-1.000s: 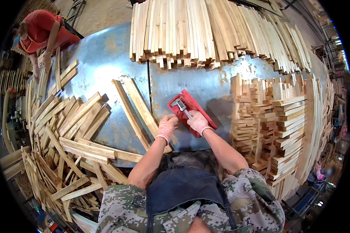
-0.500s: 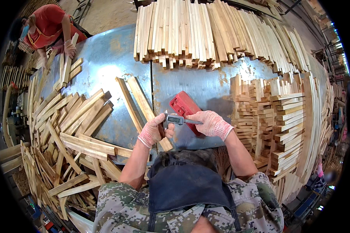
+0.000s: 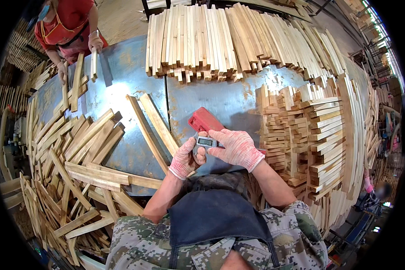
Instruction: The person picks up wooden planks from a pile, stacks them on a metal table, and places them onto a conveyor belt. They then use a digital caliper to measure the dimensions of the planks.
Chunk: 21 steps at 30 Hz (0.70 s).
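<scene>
Both my hands wear pink-flecked knit gloves and together hold a digital caliper (image 3: 206,142) with a small grey display, close in front of my chest. My left hand (image 3: 186,159) grips its lower part; my right hand (image 3: 235,147) closes over its right end. Just beyond the caliper, a red case (image 3: 204,119) lies on the metal table (image 3: 220,99). Two long wooden slats (image 3: 156,123) lie side by side on the table left of my hands.
A big loose heap of wooden slats (image 3: 72,153) covers the left of the table. Neat stacks stand at the back (image 3: 220,40) and right (image 3: 310,135). A person in red (image 3: 69,27) handles slats at the far left corner.
My hands lifted the caliper off the red case and drew it toward my chest. The person in red has moved along the far corner with slats.
</scene>
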Each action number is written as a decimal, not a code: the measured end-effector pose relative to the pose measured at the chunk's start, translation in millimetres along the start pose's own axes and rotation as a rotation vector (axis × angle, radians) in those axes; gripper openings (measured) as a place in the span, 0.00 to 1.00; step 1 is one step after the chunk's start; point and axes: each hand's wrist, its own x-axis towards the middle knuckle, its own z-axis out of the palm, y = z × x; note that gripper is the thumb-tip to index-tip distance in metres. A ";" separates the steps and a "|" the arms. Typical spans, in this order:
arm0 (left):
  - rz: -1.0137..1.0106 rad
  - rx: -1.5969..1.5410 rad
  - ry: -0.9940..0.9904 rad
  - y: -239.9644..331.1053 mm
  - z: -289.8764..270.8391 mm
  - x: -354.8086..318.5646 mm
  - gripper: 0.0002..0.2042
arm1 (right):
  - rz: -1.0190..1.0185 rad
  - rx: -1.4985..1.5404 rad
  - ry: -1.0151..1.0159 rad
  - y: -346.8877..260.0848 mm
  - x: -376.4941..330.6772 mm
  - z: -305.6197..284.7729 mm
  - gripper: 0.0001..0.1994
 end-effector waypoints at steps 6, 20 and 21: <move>0.003 0.002 -0.010 -2.2 6.3 -1.8 0.22 | 0.034 -0.058 0.059 -4.4 -9.7 6.3 0.34; -0.084 0.074 -0.053 0.6 4.3 -1.4 0.27 | 0.034 0.020 0.085 2.0 -18.9 12.6 0.29; -0.092 0.066 -0.063 -0.5 3.4 -0.9 0.27 | 0.029 0.016 0.076 2.5 -19.0 10.8 0.29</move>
